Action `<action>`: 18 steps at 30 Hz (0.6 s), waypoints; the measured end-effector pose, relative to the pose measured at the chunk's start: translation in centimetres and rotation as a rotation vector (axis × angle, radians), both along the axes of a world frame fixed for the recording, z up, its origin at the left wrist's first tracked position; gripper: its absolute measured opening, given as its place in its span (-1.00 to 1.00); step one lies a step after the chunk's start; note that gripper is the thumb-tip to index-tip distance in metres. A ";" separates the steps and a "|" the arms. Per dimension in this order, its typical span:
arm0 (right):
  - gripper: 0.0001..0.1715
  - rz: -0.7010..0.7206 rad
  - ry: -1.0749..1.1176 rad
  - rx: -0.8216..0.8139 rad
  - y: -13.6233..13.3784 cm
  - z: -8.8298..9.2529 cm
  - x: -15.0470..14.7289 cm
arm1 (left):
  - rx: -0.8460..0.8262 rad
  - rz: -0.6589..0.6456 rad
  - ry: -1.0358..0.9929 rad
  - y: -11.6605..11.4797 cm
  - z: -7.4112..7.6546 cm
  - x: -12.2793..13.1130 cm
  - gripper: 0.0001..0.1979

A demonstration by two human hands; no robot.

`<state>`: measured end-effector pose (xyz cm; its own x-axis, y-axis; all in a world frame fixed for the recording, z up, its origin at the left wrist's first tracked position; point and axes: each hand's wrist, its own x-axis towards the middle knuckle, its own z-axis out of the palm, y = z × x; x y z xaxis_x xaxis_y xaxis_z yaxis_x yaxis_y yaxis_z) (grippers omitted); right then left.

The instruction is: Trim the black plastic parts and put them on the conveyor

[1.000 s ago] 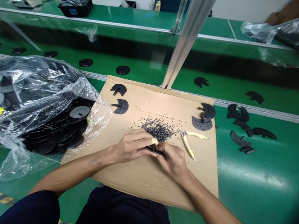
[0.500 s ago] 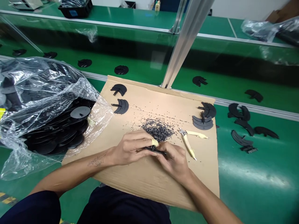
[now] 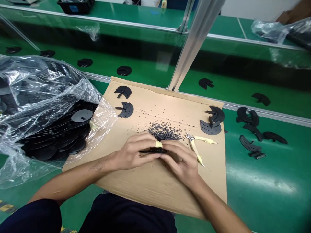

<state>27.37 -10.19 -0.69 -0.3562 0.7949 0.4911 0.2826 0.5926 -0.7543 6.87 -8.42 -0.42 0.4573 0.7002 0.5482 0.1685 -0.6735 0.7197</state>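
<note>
Between both hands, low over the cardboard sheet (image 3: 136,187), is a thin black plastic part (image 3: 153,150), seen nearly edge-on. My left hand (image 3: 136,150) grips its left side, with a yellow wrap on one finger. On the part's right side, my right hand (image 3: 182,160) closes with its thumb below and fingers above. A heap of small black plastic bits (image 3: 165,131) lies just beyond the fingers. To the right rest side cutters (image 3: 194,142) with pale yellow handles spread apart. Much of the part is hidden by my fingers.
A clear plastic bag (image 3: 48,87) of black discs (image 3: 82,116) lies at left. Curved black pieces (image 3: 123,92) sit on the cardboard's left, others (image 3: 211,127) on its right. More lie on the green table (image 3: 262,181). A metal post (image 3: 191,48) rises behind the cardboard.
The black part has shifted slightly left and turned in my hands. My right hand has re-gripped, its fingers now stretched further over the part. The cutters stay where they were.
</note>
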 end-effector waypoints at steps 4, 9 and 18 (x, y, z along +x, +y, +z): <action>-0.77 0.013 -0.038 0.107 0.2 0.0 0.3 | 0.108 0.000 0.050 0.2 -0.1 -0.2 -0.80; -0.71 0.074 -0.028 0.157 0.4 -0.3 0.7 | -0.331 -0.194 -0.141 0.7 0.3 -0.7 -0.47; -0.88 0.187 -0.098 0.086 1.0 0.2 1.0 | -0.520 -0.241 -0.034 1.4 0.6 -1.3 -0.88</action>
<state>28.36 -9.15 -0.54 -0.5426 0.6677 0.5097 0.2315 0.7021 -0.6734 5.60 -7.06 0.14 0.6260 0.7595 0.1765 0.0252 -0.2459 0.9690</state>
